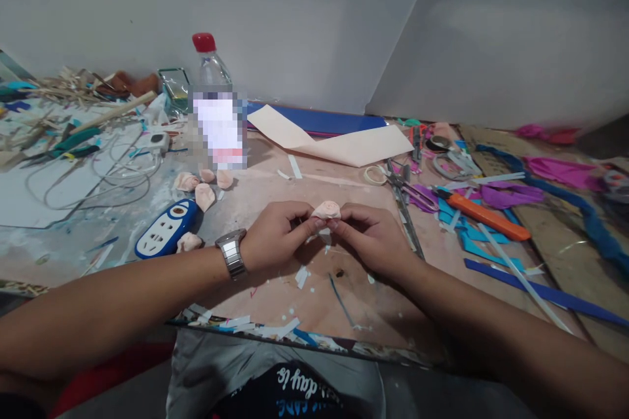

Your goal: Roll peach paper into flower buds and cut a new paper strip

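Between my two hands, just above the table, is a pale pink rolled paper rose [327,210]. My left hand [276,231], with a metal watch [231,254] at its wrist, pinches the rose's left side between thumb and fingers. From the other side my right hand [377,236] pinches it the same way. Several similar pink roses [205,196] lie to the left, one of them against a blue and white power strip [168,229]. Behind my hands lies a folded cream paper strip [334,146].
A red-capped bottle [212,69] stands behind, its lower part blurred out. Scissors [410,188], an orange utility knife [484,214] and blue strips [540,287] lie to the right. Green-handled pliers [76,142], a white cable and wood scraps clutter the left. Paper bits line the table's front edge.
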`<state>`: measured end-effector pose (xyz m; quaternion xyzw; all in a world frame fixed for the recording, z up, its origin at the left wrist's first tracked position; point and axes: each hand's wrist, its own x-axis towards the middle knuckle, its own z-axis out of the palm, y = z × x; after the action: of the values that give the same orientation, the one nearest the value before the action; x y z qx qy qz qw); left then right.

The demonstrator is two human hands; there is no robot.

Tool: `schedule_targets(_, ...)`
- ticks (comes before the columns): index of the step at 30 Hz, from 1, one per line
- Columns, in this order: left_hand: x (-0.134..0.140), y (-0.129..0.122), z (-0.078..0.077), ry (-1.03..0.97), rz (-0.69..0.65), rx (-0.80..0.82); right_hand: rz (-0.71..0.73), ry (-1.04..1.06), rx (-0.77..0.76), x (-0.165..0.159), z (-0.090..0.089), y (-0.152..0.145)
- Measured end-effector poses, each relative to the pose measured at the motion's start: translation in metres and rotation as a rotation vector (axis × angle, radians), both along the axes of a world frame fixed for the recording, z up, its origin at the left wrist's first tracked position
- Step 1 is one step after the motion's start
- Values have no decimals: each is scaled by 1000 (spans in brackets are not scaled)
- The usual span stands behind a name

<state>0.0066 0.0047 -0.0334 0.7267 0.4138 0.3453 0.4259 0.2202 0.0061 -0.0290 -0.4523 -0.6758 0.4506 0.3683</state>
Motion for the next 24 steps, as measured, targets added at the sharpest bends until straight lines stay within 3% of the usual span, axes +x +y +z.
schedule_targets(8, 1, -1, -2, -95, -92, -194, 60, 57, -84, 0, -3, 0)
schedule_targets(14, 2, -1, -3, -73, -85, -241, 57, -38, -35, 3, -9, 3)
schedule_targets(18, 1, -1, -1, -125, -127, -292, 104, -58, -84, 3, -11, 3)
schedule_targets(24, 2, -1, 1, -169, -100, -354, 52, 174, -219, -2, -11, 3)
